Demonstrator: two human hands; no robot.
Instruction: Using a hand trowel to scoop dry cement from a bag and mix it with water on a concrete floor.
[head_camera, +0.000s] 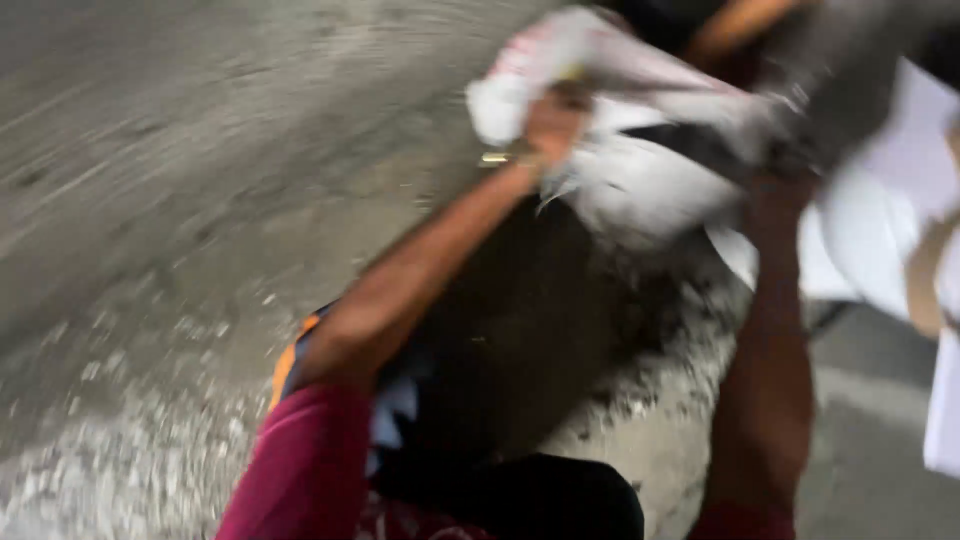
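Two hands grip a white sack (640, 180): left hand (552, 125) fingers clenched on its top edge, right hand (790, 160) blurred, grasp unclear; open concrete floor (180, 200) lies beyond the left fingers.

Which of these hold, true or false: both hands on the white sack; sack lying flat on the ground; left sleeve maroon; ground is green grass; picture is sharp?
1. Both hands are on the white sack. True: the left hand has a grip on its bunched top and the right hand is at its other side.
2. The sack lies flat on the ground. False: it is held up in front of the person, above a dark heap.
3. The left sleeve is maroon. True.
4. The ground is green grass. False: it is grey concrete ground with pale grit scattered on it.
5. The picture is sharp. False: it is motion-blurred, so fine detail cannot be told.
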